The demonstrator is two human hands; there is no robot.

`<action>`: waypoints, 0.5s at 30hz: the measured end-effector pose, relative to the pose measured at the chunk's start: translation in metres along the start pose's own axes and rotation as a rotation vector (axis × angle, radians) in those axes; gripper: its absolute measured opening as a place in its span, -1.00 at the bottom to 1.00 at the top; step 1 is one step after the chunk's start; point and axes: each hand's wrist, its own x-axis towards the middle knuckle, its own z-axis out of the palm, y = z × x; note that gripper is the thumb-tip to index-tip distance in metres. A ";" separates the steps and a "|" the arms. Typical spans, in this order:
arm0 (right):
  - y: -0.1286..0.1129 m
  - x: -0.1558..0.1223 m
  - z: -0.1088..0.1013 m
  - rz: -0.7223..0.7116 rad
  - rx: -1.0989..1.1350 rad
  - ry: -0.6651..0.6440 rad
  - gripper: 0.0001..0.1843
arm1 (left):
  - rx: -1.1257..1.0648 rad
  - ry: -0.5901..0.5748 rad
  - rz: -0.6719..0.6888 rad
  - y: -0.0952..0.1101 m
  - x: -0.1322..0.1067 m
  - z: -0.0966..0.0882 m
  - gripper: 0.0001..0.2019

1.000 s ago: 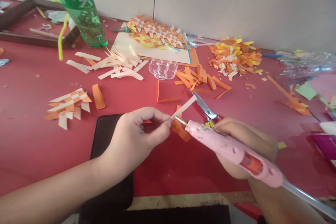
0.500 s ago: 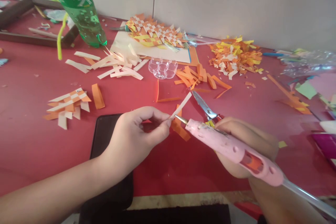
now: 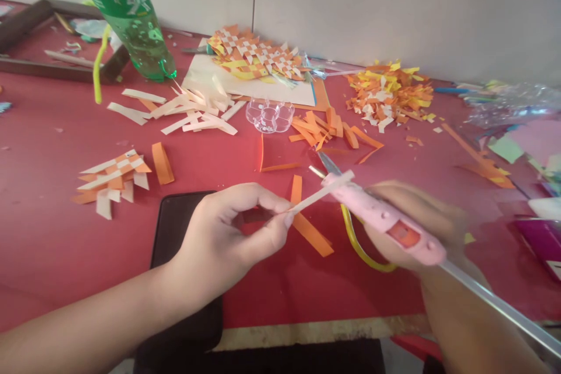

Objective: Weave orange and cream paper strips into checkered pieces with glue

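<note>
My left hand (image 3: 232,234) pinches one end of a cream paper strip (image 3: 322,191) between thumb and forefinger. The strip reaches right and lies across the front of a pink glue gun (image 3: 381,219). My right hand (image 3: 421,222) is wrapped round the gun's body, blurred by motion; a clear glue stick (image 3: 495,307) sticks out of its back. The gun's metal tip points up-left, above the strip. On the red table (image 3: 52,245) under the hands lie two orange strips (image 3: 307,225). Scissors (image 3: 326,162) with yellow handles lie just behind the gun.
A black phone (image 3: 175,234) lies under my left wrist. A small woven orange-and-cream piece (image 3: 114,178) sits to the left. Loose cream strips (image 3: 193,111), orange strips (image 3: 328,128), a clear flower-shaped dish (image 3: 269,115), a woven mat (image 3: 254,58), a scrap pile (image 3: 390,93) and a green bottle (image 3: 127,11) stand further back.
My right hand has drawn the glue gun away to the right and up, off the strip's pinched end. The strip now tilts lower and crosses the gun. Yellow scissor handles show.
</note>
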 end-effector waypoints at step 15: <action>0.136 -0.016 -0.078 -0.161 -0.365 -0.268 -0.68 | -0.053 -0.033 -0.114 -0.006 0.000 -0.002 -0.86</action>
